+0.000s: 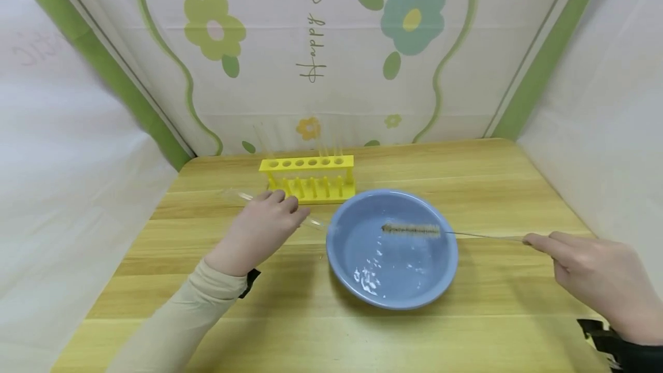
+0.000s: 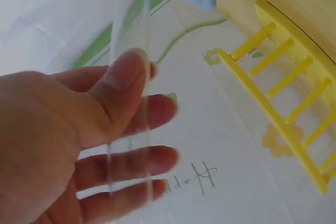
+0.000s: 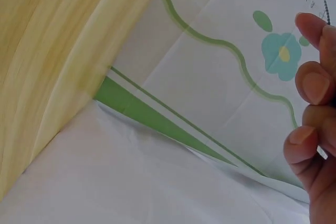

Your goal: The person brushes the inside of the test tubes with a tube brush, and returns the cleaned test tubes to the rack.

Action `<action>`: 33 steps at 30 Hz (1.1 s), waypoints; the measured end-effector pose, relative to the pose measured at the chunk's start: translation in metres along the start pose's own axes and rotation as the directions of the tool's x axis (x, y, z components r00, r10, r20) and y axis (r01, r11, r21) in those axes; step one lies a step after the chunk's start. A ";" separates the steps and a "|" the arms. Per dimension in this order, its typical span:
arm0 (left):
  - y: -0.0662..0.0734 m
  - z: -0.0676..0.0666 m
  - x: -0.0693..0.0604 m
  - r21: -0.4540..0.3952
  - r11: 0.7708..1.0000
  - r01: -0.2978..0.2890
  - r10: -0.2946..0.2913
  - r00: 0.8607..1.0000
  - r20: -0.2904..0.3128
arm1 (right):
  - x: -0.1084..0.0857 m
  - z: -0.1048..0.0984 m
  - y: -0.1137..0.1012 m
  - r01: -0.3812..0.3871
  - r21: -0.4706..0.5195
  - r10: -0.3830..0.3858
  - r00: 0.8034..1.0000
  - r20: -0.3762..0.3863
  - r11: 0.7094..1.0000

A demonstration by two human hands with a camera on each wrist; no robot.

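My left hand (image 1: 266, 226) holds a clear glass test tube (image 1: 315, 223) between thumb and fingers, tilted with one end at the left rim of the blue basin (image 1: 357, 292). In the left wrist view the thumb presses along the tube (image 2: 130, 30), with the fingers behind it. To the right of the basin, my right hand (image 1: 595, 272) pinches the thin wire handle of a test tube brush (image 1: 411, 229). The bristle head is over the basin, apart from the tube. Fingers of the right hand (image 3: 317, 87) curl at the edge of the right wrist view.
A yellow test tube rack (image 1: 307, 163) stands behind the basin, with several clear tubes upright in it. Water glints in the basin. The wooden table (image 1: 362, 338) ends at white printed cloth walls (image 1: 342, 91) at the back and sides.
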State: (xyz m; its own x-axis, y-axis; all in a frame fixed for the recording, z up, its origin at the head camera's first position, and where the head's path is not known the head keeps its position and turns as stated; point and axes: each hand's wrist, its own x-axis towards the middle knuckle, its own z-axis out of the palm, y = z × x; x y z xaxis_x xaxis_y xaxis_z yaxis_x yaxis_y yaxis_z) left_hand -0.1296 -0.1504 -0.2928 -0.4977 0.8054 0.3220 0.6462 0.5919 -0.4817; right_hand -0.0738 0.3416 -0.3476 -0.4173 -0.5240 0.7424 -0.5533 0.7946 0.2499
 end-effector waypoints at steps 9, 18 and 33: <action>0.016 -0.005 0.015 0.124 0.984 -0.130 0.136 0.990 -0.045 | 0.000 0.005 -0.001 0.005 0.050 -0.005 1.000 0.000 0.999; 0.002 0.005 0.017 -0.069 0.997 -0.045 0.038 0.995 -0.096 | -0.007 0.013 0.001 0.000 0.097 -0.003 1.000 0.028 0.995; -0.072 0.038 0.030 -0.701 0.622 0.348 -0.542 0.838 -0.065 | -0.006 0.021 0.000 0.002 0.148 0.001 1.000 -0.024 0.989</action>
State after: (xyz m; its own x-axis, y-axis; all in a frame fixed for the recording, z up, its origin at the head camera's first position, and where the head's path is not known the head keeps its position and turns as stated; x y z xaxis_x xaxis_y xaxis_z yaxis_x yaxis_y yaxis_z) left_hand -0.2130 -0.1701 -0.2797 -0.7295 0.3560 0.5840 0.6347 0.6706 0.3840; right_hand -0.0869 0.3384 -0.3649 -0.4003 -0.5154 0.7577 -0.6546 0.7394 0.1571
